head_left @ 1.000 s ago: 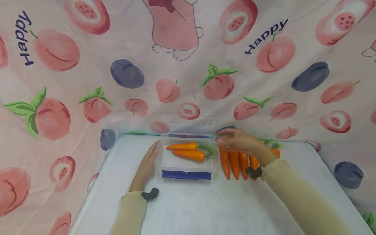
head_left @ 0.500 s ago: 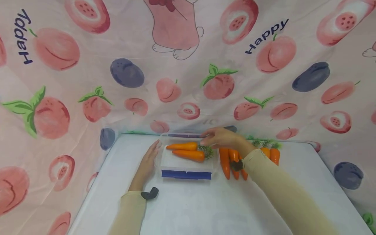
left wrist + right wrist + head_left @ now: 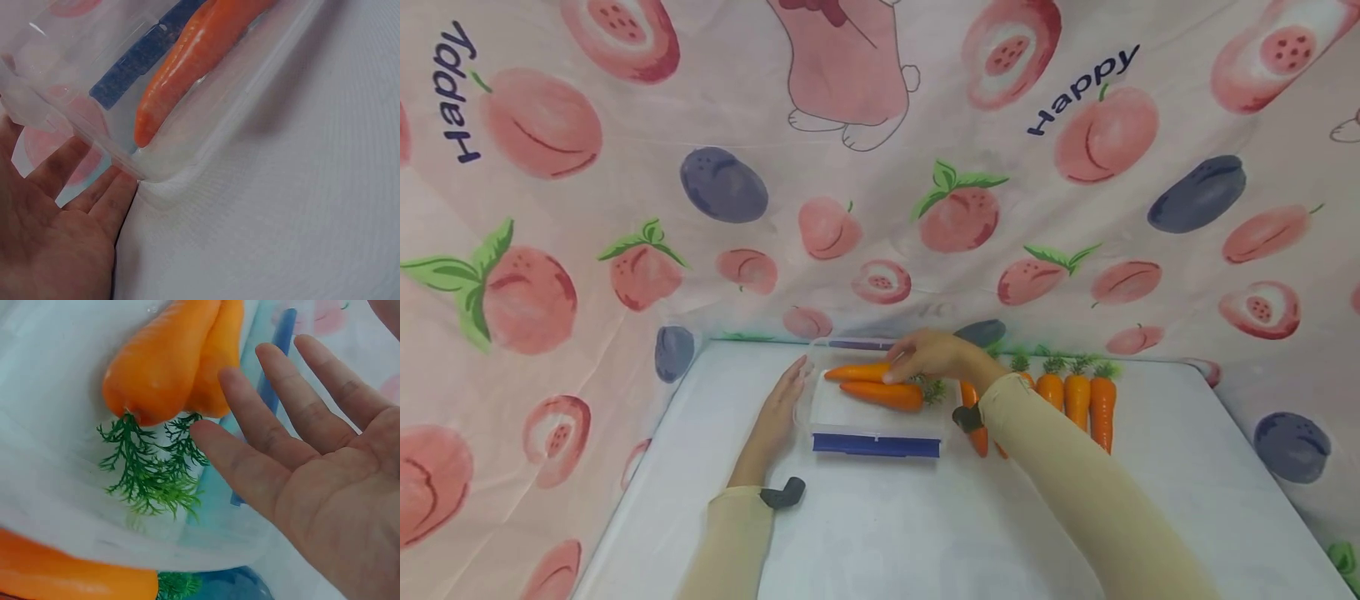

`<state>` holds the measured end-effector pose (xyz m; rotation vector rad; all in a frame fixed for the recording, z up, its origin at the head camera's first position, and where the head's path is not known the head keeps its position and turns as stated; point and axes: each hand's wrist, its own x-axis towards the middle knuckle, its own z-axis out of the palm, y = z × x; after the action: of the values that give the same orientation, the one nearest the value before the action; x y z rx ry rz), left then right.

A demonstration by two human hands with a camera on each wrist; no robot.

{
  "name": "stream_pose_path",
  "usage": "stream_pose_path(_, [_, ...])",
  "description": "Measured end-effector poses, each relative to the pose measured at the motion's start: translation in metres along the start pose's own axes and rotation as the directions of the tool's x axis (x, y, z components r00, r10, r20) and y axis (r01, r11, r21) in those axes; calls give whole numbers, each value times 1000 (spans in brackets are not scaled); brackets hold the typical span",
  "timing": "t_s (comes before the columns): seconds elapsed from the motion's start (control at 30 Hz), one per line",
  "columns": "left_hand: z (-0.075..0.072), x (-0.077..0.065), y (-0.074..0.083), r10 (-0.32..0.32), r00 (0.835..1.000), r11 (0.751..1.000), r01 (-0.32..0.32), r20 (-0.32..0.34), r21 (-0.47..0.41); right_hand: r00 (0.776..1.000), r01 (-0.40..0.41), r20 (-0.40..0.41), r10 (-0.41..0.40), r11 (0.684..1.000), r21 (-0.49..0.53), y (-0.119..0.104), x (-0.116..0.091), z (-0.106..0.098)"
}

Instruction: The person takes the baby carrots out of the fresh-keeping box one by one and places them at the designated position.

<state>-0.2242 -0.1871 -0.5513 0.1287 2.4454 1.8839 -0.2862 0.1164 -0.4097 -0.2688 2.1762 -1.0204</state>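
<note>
A clear plastic box (image 3: 831, 414) with a blue flap (image 3: 876, 447) along its front stands on the table. Two orange carrots with green tops lie side by side in it: a front carrot (image 3: 880, 396) and a rear carrot (image 3: 853, 372). My left hand (image 3: 778, 408) touches the box's left wall, its fingers extended in the left wrist view. Above the box, my right hand (image 3: 928, 354) reaches over the rear carrot and partly hides it. In the right wrist view its fingers are spread beside the carrots; nothing is held.
Right of the box, several more carrots (image 3: 1077, 396) lie in a row, partly behind my right sleeve. A fruit-print cloth (image 3: 880, 208) rises behind the white table (image 3: 865, 525).
My right hand has moved left, from above the carrot row to over the two carrots in the box. My left hand stays at the box wall.
</note>
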Motion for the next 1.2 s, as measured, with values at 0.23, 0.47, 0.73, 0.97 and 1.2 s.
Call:
stream_pose_path(0.23, [-1, 1, -1, 3, 1000, 1000, -3, 1, 0, 999, -42, 14, 42, 999, -7, 2, 11, 4])
stream_pose_path(0.47, [-2, 2, -1, -1, 1000, 1000, 1, 10, -24, 994, -109, 22, 109, 994, -16, 7, 20, 6])
stream_pose_path(0.73, [-1, 2, 1, 11, 1000, 999, -10, 14, -30, 984, -173, 53, 172, 985, 14, 10, 29, 12])
stream_pose_path(0.97, [-2, 0, 1, 11, 1000, 999, -11, 17, -30, 964, -251, 103, 245, 966, 55, 14, 39, 21])
stream_pose_path(1.2, [-3, 2, -3, 11, 1000, 999, -11, 18, -44, 948, -315, 78, 309, 944, 93, 15, 42, 25])
